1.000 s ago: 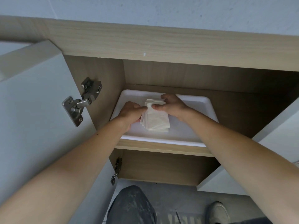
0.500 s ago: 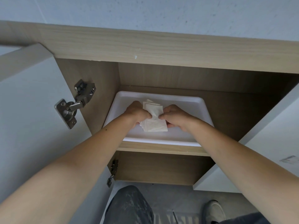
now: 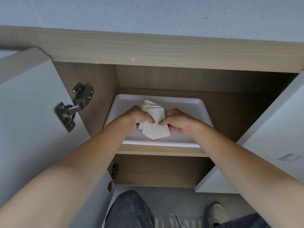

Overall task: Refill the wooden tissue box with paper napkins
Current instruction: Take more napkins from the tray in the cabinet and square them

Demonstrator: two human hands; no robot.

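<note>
Two hands pinch one fanned stack of paper napkins (image 3: 154, 124) from either side, the left hand (image 3: 139, 117) and right hand (image 3: 179, 122) each clamped on an edge, probably to square the loose sheets before lifting; the stack sits over a white tray (image 3: 197, 112) on the shelf of an open cabinet (image 3: 164, 79); the wooden tissue box is out of view.

Both hands cover the middle of the napkins (image 3: 155, 127), so the fingers underneath are hidden. The tray (image 3: 194, 111) floor beneath the napkins is out of sight. Right of the tray, a label (image 3: 289, 157) on the door is too blurred to read. Below the tray, a shoe (image 3: 217, 213) is cut off by the bottom edge.
</note>
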